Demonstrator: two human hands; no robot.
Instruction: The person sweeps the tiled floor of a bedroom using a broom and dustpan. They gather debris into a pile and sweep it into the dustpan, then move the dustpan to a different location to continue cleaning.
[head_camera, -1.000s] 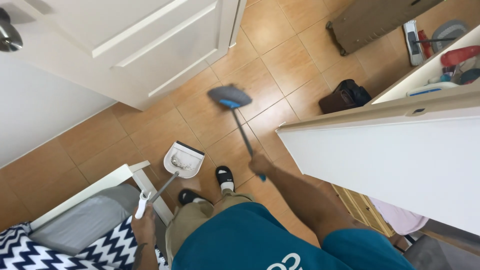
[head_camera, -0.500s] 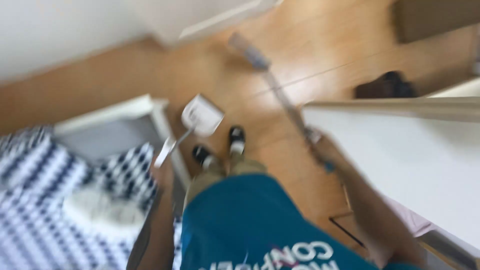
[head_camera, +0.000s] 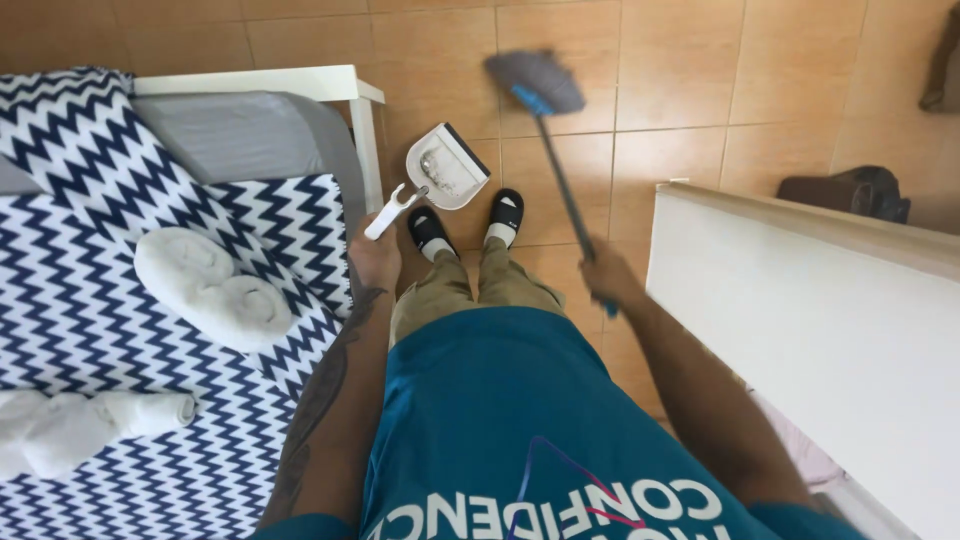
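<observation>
My left hand (head_camera: 375, 258) grips the white handle of a white dustpan (head_camera: 447, 167), which hangs just above the tiled floor in front of my feet and has some grey dust in its pan. My right hand (head_camera: 607, 280) is closed around the blue-tipped stick of a broom (head_camera: 560, 185). The broom's grey head (head_camera: 535, 80) rests out ahead on the tiles, slightly blurred. My black slippers with white socks (head_camera: 467, 222) stand between the dustpan and the broom stick.
A bed with a navy and white zigzag cover (head_camera: 120, 330) lies at my left, with rolled white towels (head_camera: 205, 290) on it and a white frame corner (head_camera: 352, 88). A white furniture top (head_camera: 820, 330) stands at my right. A dark bag (head_camera: 850, 190) sits beyond it.
The view has swung left from the door and shelf to the bed. Both hands keep their hold; the dustpan and broom stay in front of my feet.
</observation>
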